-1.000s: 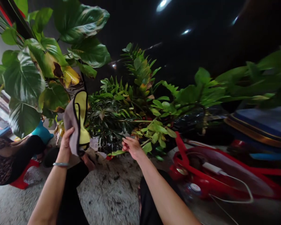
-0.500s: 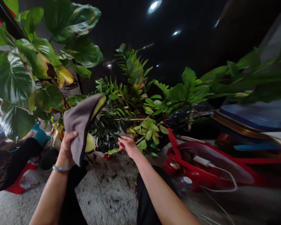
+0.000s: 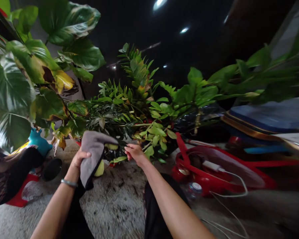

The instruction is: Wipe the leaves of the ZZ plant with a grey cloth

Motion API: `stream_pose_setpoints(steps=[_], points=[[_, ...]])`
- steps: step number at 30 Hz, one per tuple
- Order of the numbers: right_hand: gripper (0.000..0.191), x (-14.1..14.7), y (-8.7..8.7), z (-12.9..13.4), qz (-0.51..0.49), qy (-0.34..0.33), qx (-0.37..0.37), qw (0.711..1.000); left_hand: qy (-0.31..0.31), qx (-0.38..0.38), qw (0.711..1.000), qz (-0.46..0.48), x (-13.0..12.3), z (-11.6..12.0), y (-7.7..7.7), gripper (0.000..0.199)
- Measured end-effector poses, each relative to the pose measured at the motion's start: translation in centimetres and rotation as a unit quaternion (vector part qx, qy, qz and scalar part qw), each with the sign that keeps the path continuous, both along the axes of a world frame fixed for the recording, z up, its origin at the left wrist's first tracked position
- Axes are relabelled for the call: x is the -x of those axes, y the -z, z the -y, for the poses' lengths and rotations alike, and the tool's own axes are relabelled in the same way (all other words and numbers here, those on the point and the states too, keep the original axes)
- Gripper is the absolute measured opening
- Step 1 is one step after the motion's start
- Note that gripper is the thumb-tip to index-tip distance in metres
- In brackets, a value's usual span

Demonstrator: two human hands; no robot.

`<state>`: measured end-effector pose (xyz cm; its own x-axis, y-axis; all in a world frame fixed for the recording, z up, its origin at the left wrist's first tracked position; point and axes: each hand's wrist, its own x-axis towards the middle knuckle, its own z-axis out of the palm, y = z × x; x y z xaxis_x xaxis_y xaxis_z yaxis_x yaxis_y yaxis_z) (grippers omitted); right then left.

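My left hand (image 3: 80, 160) grips a grey cloth (image 3: 93, 149) with a black edge and a yellow-green underside, its top drooping toward the right. My right hand (image 3: 135, 153) is closed in a pinch just right of the cloth, at the low leaves of a plant (image 3: 155, 134); whatever lies between its fingertips is too small to make out. Dark narrow leaves hang behind and between both hands. Large broad leaves (image 3: 11, 83), some yellowed and browned, fill the upper left.
At the right lies a red bag (image 3: 229, 166) with a white charger (image 3: 213, 166) and cable. A bottle (image 3: 195, 188) stands near my right knee. Another person's dark-clothed leg (image 3: 20, 172), a red stool (image 3: 23, 194) and a black pot (image 3: 52, 169) are at the left.
My left hand has moved right and slightly down with the cloth, whose raised top has dropped toward my right hand. My right hand has barely moved. The view has shifted slightly.
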<state>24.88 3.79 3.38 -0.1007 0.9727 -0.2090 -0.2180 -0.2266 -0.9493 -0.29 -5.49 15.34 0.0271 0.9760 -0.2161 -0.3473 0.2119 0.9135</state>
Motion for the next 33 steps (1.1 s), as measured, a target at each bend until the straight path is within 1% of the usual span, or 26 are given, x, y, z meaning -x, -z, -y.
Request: stream_pose_setpoints(steps=[2, 3, 4, 5, 6, 8, 10, 11, 12, 13, 14, 15, 16, 18, 19, 20, 21, 22, 24, 26, 27, 28, 29, 30, 31, 33], points=[[0.023, 0.1, -0.2, 0.1, -0.007, 0.004, -0.004, 1.0, -0.039, -0.057, 0.998, -0.015, -1.3, -2.3, -3.3, 0.052], [0.023, 0.2, -0.4, 0.1, -0.011, 0.007, -0.006, 1.0, -0.057, -0.089, 0.994, -0.024, -2.1, -3.5, -4.6, 0.054], [0.024, 0.3, -0.5, 0.1, -0.015, 0.01, -0.007, 1.0, -0.069, -0.114, 0.991, -0.032, -2.9, -4.6, -5.4, 0.056], [0.025, 0.3, -0.6, 0.1, -0.019, 0.012, -0.008, 1.0, -0.068, -0.127, 0.989, -0.044, -3.8, -5.5, -5.6, 0.057], [0.025, 0.3, -0.7, 0.1, -0.023, 0.013, -0.009, 1.0, -0.055, -0.122, 0.989, -0.062, -4.5, -6.0, -5.3, 0.057], [0.027, 0.2, -0.7, 0.0, -0.029, 0.011, -0.008, 0.999, -0.007, -0.072, 0.991, -0.115, -5.7, -6.2, -3.7, 0.054], [0.028, 0.0, -0.5, 0.0, -0.03, 0.004, -0.004, 1.0, 0.048, -0.006, 0.984, -0.17, -6.0, -5.3, -1.7, 0.048], [0.028, -0.1, -0.5, 0.0, -0.029, 0.001, -0.002, 1.0, 0.075, 0.017, 0.98, -0.183, -6.0, -4.6, -1.2, 0.046], [0.027, -0.2, -0.4, 0.0, -0.028, -0.002, -0.001, 1.0, 0.098, 0.027, 0.978, -0.184, -5.8, -3.9, -1.1, 0.046], [0.028, -0.3, -0.3, 0.1, -0.027, -0.005, -0.002, 1.0, 0.113, 0.024, 0.978, -0.174, -5.5, -3.3, -1.5, 0.047], [0.029, -0.4, -0.3, 0.1, -0.027, -0.007, -0.004, 1.0, 0.112, 0.008, 0.981, -0.155, -5.1, -2.9, -2.4, 0.049], [0.03, -0.5, -0.3, 0.2, -0.028, -0.006, -0.006, 1.0, 0.095, -0.022, 0.986, -0.134, -4.8, -2.7, -3.6, 0.052], [0.03, -0.5, -0.4, 0.2, -0.029, -0.005, -0.007, 1.0, 0.064, -0.059, 0.99, -0.113, -4.5, -2.8, -5.1, 0.054], [0.029, -0.5, -0.6, 0.3, -0.035, 0.005, -0.003, 0.999, -0.006, -0.133, 0.988, -0.08, -4.2, -3.6, -7.7, 0.057], [0.028, -0.4, -0.8, 0.3, -0.043, 0.011, 0.003, 0.999, -0.033, -0.157, 0.985, -0.071, -4.2, -4.3, -8.5, 0.056], [0.028, -0.3, -0.9, 0.2, -0.051, 0.017, 0.009, 0.998, -0.05, -0.167, 0.982, -0.069, -4.3, -4.9, -8.8, 0.055], [0.028, -0.2, -1.0, 0.2, -0.06, 0.022, 0.014, 0.998, -0.057, -0.164, 0.982, -0.076, -4.5, -5.5, -8.5, 0.055], [0.028, -0.1, -1.0, 0.2, -0.068, 0.025, 0.018, 0.997, -0.056, -0.148, 0.983, -0.092, -4.6, -5.9, -7.6, 0.054], [0.028, 0.0, -1.0, 0.1, -0.075, 0.024, 0.022, 0.997, -0.03, -0.091, 0.985, -0.145, -4.8, -5.8, -4.8, 0.054], [0.027, -0.1, -0.7, 0.0, -0.068, 0.021, 0.027, 0.997, 0.031, -0.026, 0.98, -0.195, -4.4, -4.5, -1.8, 0.053], [0.026, -0.1, -0.5, 0.0, -0.064, 0.018, 0.029, 0.997, 0.065, -0.001, 0.977, -0.204, -4.0, -3.6, -0.8, 0.052], [0.026, -0.2, -0.4, 0.0, -0.06, 0.016, 0.03, 0.998, 0.096, 0.017, 0.974, -0.205, -3.4, -2.7, -0.2, 0.051], [0.026, -0.3, -0.3, 0.0, -0.057, 0.015, 0.03, 0.998, 0.116, 0.023, 0.973, -0.198, -2.8, -1.9, -0.2, 0.051], [0.026, -0.3, -0.2, 0.0, -0.056, 0.014, 0.027, 0.998, 0.121, 0.016, 0.975, -0.186, -2.1, -1.3, -0.7, 0.051], [0.026, -0.4, -0.2, 0.0, -0.056, 0.015, 0.024, 0.998, 0.108, -0.004, 0.98, -0.17, -1.6, -1.1, -1.7, 0.051], [0.027, -0.4, -0.3, 0.1, -0.06, 0.017, 0.017, 0.998, 0.039, -0.066, 0.989, -0.13, -0.7, -1.4, -4.2, 0.053]])
